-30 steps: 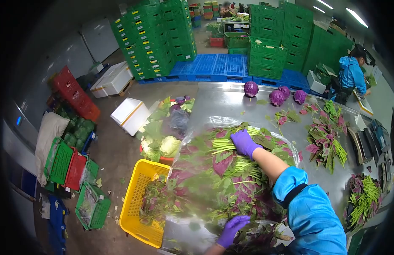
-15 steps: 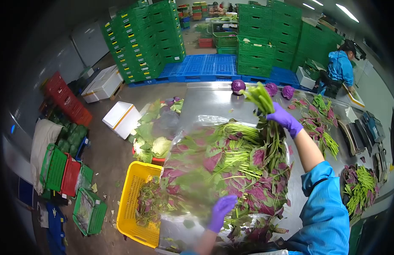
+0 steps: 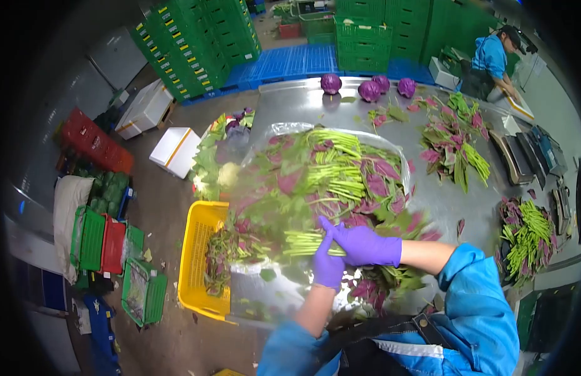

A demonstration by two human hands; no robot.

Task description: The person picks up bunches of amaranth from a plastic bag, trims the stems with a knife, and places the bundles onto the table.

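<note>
My left hand and my right hand, both in purple gloves, meet near the front of the steel table. Their fingers close around one bunch of red-and-green amaranth. The pale cut stems stick out to the left, and blurred leaves trail to the right beyond my right hand. Just beyond my hands, a large pile of amaranth lies on clear plastic sheeting, its stems mostly side by side. Part of the pile's left side is smeared.
A yellow crate with leafy scraps stands at the table's left. Several purple cabbages sit at the back edge. More amaranth lies right, near a scale-like device. Green crates are stacked behind; a person works at far right.
My right hand has come down and toward me from the far side of the pile with the bunch. My left hand has joined it on the stems. The view has tilted down.
</note>
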